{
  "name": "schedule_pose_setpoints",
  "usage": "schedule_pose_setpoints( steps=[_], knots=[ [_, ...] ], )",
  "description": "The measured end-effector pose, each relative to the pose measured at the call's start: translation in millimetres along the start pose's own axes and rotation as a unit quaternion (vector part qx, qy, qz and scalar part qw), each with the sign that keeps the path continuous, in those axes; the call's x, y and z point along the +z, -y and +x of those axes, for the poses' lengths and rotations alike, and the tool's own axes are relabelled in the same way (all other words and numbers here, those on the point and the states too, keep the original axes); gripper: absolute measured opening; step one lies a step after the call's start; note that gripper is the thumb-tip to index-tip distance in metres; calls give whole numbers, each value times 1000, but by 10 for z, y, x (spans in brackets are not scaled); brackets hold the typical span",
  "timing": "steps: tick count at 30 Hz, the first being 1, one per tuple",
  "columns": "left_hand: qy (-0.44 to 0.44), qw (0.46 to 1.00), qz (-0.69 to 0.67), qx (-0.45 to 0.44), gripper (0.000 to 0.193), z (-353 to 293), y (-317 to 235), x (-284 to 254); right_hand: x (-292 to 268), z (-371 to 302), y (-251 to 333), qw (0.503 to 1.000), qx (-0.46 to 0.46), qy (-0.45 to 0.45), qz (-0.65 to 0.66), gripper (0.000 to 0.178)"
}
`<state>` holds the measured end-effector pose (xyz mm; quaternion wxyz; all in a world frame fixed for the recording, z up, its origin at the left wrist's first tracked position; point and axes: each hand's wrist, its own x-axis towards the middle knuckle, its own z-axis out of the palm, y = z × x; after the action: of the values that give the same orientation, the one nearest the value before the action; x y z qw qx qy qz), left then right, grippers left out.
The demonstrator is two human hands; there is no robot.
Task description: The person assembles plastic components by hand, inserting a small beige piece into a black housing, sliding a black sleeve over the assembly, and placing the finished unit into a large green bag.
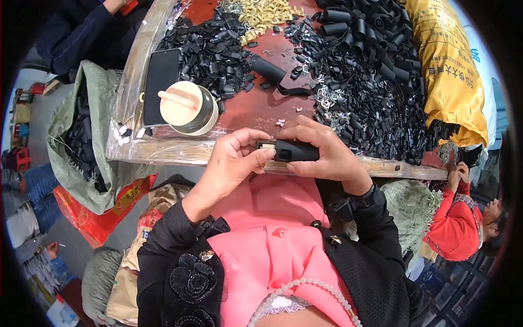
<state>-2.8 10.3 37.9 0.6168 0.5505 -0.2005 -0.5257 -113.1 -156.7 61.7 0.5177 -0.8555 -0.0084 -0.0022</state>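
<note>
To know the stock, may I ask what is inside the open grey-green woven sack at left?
In the sack, a heap of black pieces shows; anything deeper is covered by them and the sack.

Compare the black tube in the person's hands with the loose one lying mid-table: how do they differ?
The held black tube is between the left hand and right hand; the loose black tube lies on the red tabletop.
The held tube is nearly level across the picture; the loose tube slants down to the right.
The held tube shows a dark side opening; none is visible on the loose tube.
Both are black.
</note>
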Motion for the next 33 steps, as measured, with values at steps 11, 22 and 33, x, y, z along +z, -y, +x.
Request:
schedule_pose_setpoints(
  steps=[11,22,33],
  knots=[
    [-30,998,48,35,46,14,49,123,485,-127,-154,980,30,-149,129,45],
    [47,986,-71,144,77,1,202,99,368,-121,-111,983,-108,-127,76,81],
    [49,971,-214,96,86,123,205,154,288,58,-204,970,-160,-89,157,71]
  ],
)
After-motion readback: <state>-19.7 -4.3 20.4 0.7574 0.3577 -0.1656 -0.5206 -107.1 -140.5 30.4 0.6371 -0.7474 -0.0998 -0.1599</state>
